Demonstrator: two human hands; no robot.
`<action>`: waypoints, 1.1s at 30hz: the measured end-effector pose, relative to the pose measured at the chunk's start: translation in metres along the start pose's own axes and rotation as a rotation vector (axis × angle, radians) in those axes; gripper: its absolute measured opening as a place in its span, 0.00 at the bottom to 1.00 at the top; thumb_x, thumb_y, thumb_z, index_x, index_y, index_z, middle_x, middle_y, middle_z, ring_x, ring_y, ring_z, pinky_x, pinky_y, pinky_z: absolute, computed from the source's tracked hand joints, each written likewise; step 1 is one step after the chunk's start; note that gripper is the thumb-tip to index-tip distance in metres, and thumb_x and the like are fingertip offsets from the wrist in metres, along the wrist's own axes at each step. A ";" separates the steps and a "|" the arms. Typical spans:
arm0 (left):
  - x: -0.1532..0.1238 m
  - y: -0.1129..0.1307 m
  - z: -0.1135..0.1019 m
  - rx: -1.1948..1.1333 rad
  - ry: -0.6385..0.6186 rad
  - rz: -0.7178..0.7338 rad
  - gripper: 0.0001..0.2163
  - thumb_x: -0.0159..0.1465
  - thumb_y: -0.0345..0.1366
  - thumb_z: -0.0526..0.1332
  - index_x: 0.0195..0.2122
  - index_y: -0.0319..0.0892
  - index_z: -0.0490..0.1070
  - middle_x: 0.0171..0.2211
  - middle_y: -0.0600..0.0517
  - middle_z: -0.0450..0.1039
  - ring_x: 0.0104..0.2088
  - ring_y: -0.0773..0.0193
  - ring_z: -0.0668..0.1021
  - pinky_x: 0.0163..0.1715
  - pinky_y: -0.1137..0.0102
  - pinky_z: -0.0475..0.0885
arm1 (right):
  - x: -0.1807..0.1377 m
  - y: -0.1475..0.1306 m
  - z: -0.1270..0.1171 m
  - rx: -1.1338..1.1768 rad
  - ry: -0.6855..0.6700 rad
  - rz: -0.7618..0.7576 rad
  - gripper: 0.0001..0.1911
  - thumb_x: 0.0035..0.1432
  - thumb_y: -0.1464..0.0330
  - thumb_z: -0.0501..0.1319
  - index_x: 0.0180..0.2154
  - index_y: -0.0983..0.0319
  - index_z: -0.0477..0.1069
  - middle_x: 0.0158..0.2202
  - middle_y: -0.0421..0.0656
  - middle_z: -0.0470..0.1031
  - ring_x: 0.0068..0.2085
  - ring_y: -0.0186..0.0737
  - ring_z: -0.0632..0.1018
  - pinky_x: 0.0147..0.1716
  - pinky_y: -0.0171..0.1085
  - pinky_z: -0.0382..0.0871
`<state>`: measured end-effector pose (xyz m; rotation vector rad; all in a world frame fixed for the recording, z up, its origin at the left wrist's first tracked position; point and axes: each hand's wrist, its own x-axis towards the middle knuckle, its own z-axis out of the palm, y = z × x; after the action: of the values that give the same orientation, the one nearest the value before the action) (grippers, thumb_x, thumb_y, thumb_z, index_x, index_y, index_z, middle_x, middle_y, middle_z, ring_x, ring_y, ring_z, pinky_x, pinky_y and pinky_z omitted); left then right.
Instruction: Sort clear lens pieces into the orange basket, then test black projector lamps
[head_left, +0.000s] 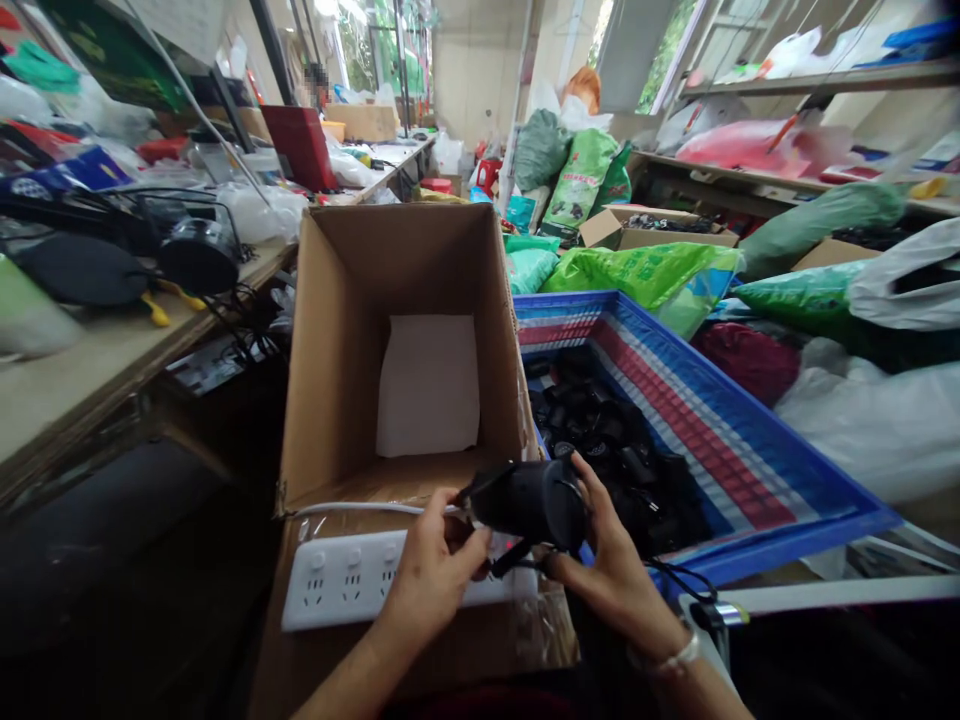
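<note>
Both hands hold a black plastic device (525, 500) with a rounded body; its exact kind is not clear. At its left end, my left hand (431, 565) closes fingers and thumb on it. My right hand (611, 570) grips the rounded right end, thumb below and fingers at the far side. Just beneath the device lies a white power strip (330, 580), partly covered by my hands, with a small red light showing. The strip rests on a cardboard surface in front of an open cardboard box (337, 350), in whose bottom a pale sheet (427, 390) lies.
To the right stands a blue-rimmed crate (757, 440) with striped lining, holding many black parts (600, 430). A cluttered workbench (75, 390) runs along the left. Green sacks (637, 275) and plastic bags crowd the back and right. A black cable (686, 580) hangs near my right wrist.
</note>
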<state>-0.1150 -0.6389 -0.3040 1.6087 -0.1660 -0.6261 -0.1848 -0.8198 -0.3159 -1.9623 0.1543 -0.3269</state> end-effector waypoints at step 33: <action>-0.007 0.011 -0.076 -0.468 0.194 0.088 0.15 0.50 0.30 0.64 0.36 0.43 0.61 0.27 0.55 0.72 0.26 0.63 0.77 0.22 0.65 0.76 | -0.010 0.002 0.027 -0.240 -0.314 -0.142 0.05 0.54 0.67 0.58 0.34 0.59 0.69 0.33 0.43 0.73 0.35 0.39 0.75 0.34 0.35 0.69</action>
<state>-0.0813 -0.5704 -0.2910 1.1923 0.0521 -0.3995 -0.1859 -0.7943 -0.3293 -2.2402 -0.1566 -0.0908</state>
